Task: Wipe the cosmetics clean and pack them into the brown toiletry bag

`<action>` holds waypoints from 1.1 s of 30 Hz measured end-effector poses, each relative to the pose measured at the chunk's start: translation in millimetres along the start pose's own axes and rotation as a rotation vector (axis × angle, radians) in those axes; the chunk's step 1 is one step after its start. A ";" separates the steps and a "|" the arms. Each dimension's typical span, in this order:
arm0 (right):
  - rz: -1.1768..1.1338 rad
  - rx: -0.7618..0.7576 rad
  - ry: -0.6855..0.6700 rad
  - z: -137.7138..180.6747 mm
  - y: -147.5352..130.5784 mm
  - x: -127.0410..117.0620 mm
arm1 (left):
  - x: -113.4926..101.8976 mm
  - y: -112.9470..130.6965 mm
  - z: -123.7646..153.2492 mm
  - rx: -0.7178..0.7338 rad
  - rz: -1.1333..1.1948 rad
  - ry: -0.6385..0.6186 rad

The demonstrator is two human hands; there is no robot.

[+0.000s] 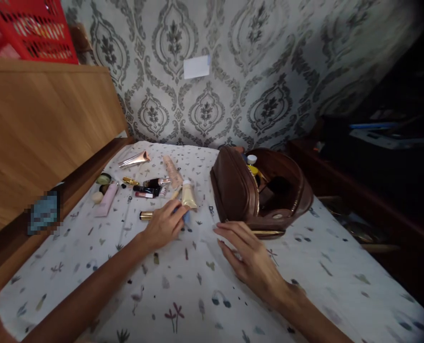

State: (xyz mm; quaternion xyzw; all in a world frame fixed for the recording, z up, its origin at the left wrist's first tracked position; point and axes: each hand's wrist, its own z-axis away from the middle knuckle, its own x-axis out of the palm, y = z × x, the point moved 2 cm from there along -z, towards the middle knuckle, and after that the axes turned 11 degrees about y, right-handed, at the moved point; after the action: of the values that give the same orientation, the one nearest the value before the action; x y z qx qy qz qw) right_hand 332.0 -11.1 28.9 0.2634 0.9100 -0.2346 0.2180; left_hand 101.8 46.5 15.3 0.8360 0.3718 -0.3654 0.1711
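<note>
My left hand (164, 224) reaches across the patterned sheet (204, 286) and closes its fingers on a small blue item (186, 216) lying beside a cream tube (189, 195). A gold lipstick (146, 215) sits just left of that hand. My right hand (245, 255) rests flat on the sheet with its fingers stretched out, just in front of an open brown cosmetic bag (260, 190). Inside the bag I see a yellow bottle with a white cap (252, 164) and dark items.
Several cosmetics lie scattered at the left: a pink tube (107, 200), a rose-gold item (135, 159), dark lipsticks (149, 189), a beige tube (172, 171). A wooden headboard (43, 138) bounds the left, a red basket (33, 31) on top. Dark furniture stands at the right.
</note>
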 end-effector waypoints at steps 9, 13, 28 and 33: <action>-0.160 0.457 -0.136 -26.8 29.9 102.4 | 1.8 -15.7 13.3 -0.059 0.004 0.008; -0.215 0.453 -0.114 -37.9 18.1 126.2 | -1.8 -28.3 14.6 -0.160 -0.023 -0.016; -0.247 0.401 -0.072 -29.4 5.5 134.9 | 0.4 -94.5 -20.2 -0.519 -0.189 -0.159; -0.251 0.391 -0.071 -27.1 7.5 136.9 | 20.1 -91.8 -43.8 -0.477 -0.184 -0.312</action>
State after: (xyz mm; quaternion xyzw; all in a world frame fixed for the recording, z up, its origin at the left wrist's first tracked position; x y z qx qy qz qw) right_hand 224.0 60.9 -23.1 0.1771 0.8647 -0.4406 0.1637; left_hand 63.6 142.0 28.7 0.6689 0.4905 -0.4056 0.3840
